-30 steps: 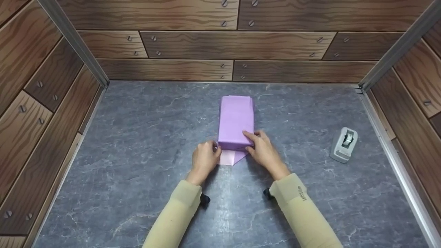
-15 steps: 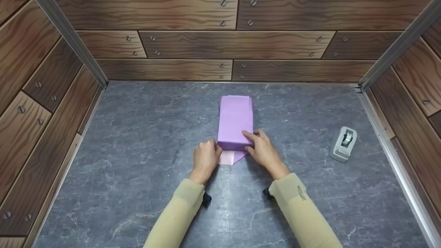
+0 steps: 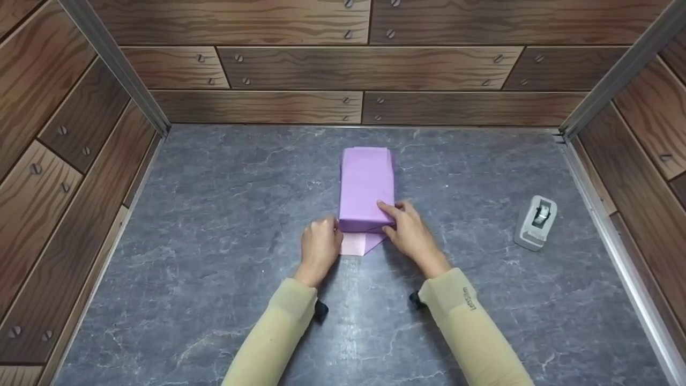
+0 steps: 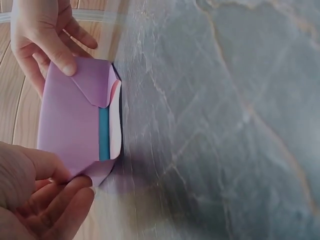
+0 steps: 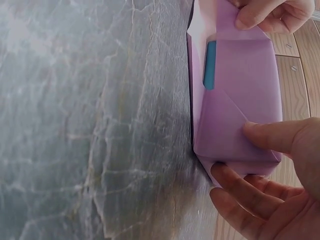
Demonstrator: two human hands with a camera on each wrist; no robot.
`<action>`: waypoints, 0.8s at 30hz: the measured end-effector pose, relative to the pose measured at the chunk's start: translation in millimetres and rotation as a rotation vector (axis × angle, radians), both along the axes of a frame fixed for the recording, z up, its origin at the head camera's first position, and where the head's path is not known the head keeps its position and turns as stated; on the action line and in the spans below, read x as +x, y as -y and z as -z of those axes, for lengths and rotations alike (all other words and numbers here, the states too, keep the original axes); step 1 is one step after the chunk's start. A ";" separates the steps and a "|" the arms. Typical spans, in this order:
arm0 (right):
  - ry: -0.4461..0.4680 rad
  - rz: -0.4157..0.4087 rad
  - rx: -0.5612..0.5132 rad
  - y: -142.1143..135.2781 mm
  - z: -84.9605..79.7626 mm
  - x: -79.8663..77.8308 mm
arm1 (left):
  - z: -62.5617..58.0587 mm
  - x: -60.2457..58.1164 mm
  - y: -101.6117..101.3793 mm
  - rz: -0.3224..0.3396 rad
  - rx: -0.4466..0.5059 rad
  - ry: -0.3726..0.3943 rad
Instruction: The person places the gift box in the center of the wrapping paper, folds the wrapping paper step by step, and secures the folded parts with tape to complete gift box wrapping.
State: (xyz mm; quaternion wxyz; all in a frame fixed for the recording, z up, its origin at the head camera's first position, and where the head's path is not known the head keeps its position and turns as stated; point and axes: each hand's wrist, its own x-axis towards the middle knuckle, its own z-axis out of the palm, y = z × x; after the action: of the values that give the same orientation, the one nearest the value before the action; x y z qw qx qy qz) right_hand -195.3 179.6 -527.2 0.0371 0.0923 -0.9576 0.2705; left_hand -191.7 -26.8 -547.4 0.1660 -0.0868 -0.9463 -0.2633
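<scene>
Purple-wrapped box [image 3: 367, 182], gripped at two corners
Your left hand [image 3: 320, 244] pinches the paper [image 4: 70, 125], fingers curled; your right hand [image 3: 412, 237] grips the box between thumb and fingers.

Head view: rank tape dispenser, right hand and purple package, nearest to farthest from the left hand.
1. Purple package: touching the left hand, on its right.
2. Right hand: at the package's right side.
3. Tape dispenser: far right, beyond the right hand.
</scene>
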 end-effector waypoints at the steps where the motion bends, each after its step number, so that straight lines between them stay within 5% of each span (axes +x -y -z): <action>1: 0.000 0.001 0.001 -0.1 0.1 0.2 | 0.2 0.4 -0.4 -0.004 0.002 -0.001; 24: -0.007 0.017 -0.005 2.5 2.8 -0.4 | -0.9 12.9 -4.1 0.003 0.019 0.024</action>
State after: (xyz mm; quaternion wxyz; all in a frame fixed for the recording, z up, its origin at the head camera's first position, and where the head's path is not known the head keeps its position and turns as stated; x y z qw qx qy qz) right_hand -195.7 177.0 -529.9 0.0431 0.0851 -0.9574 0.2724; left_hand -178.8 -22.7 -546.5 0.1552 -0.0838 -0.9456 -0.2735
